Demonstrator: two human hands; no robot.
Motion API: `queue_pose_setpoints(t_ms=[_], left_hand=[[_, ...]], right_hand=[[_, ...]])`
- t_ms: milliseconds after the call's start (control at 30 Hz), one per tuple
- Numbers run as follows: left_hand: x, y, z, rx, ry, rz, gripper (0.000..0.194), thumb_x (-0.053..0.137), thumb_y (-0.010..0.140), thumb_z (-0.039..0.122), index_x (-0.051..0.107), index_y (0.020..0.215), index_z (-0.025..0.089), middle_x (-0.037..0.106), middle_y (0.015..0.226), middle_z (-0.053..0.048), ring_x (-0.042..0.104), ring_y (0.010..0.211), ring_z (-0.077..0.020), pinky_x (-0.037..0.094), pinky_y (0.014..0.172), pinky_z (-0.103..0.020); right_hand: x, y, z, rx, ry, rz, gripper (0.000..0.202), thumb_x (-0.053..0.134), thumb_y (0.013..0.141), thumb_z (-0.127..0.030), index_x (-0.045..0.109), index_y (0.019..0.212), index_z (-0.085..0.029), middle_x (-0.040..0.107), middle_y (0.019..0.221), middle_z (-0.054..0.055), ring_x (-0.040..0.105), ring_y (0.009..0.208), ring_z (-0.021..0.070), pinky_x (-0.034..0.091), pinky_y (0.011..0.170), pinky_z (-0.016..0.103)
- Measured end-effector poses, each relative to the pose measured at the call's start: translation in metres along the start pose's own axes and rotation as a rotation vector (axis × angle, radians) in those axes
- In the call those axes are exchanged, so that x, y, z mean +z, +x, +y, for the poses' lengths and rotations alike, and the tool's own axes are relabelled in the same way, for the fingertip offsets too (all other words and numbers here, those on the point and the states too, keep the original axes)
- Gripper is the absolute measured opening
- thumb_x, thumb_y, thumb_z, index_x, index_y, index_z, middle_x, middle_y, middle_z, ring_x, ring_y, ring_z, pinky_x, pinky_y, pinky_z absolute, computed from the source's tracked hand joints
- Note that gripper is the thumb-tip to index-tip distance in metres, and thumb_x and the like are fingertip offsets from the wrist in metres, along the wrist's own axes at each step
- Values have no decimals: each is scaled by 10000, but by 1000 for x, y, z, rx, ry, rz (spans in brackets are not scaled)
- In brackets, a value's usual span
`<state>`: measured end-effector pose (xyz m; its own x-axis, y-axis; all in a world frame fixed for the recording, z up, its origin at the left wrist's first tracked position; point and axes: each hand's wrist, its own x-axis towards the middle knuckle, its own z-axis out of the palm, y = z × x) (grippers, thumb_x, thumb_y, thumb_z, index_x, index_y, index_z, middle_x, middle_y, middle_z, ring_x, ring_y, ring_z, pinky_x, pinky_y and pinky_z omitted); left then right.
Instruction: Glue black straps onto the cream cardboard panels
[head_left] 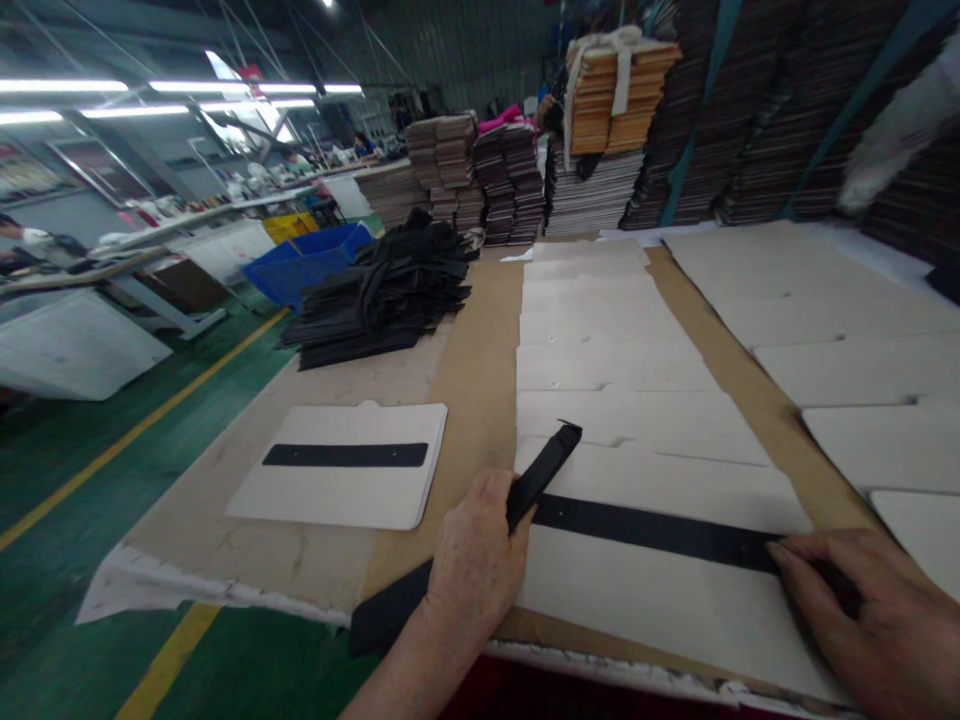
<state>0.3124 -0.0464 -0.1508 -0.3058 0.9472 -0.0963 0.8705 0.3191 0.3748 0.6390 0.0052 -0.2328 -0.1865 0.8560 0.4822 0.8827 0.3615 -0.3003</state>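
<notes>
My left hand (480, 545) is closed round a bundle of black strips (545, 475), whose lower end sticks out below the wrist. A single black strip (660, 530) lies across the nearest cream panel (637, 595), its left end beside my left hand. At the strip's right end, my right hand (862, 590) pinches it between thumb and fingertips. More cream panels (600, 360) overlap in a row behind the nearest one. To the left, a small stack of cream panels (322, 500) carries another black strip (345, 455) on top.
A heap of black strips (382, 285) lies at the table's back left, near a blue bin (307, 260). Another row of cream panels (847, 320) runs along the right. Tied stacks (619, 95) stand at the back. The table's front edge is close to me.
</notes>
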Motion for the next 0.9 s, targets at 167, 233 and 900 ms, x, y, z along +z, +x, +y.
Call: queue_pose_setpoints(t_ms=[167,233,900], left_hand=[[2,-3,5,142,41,16,240,535,847,70,616,1010,226,621,1091,-36,626,1007,-204,489,891,-320],[4,-5,6,212,97,-20,339,514,798,-1,637,1026,217,640,1081,-39,597,1083,-222,473,974,-354],[-1,-8,1,438,461,-297,805,375,770,-39,423,1484,330,582,1314,-79,506,1151,-269,515,978,-414]], right_hand=[[-13,9,-25,-54,-20,-31,264,417,976,-410,592,888,-233,653,872,46,662,786,214,517,732,364],[-16,11,-31,-56,-42,-45,222,416,985,-341,596,933,-222,665,907,52,676,823,214,533,756,358],[-36,6,-50,-494,-538,-179,571,470,679,30,665,1172,-184,716,1043,88,700,829,215,594,528,238]])
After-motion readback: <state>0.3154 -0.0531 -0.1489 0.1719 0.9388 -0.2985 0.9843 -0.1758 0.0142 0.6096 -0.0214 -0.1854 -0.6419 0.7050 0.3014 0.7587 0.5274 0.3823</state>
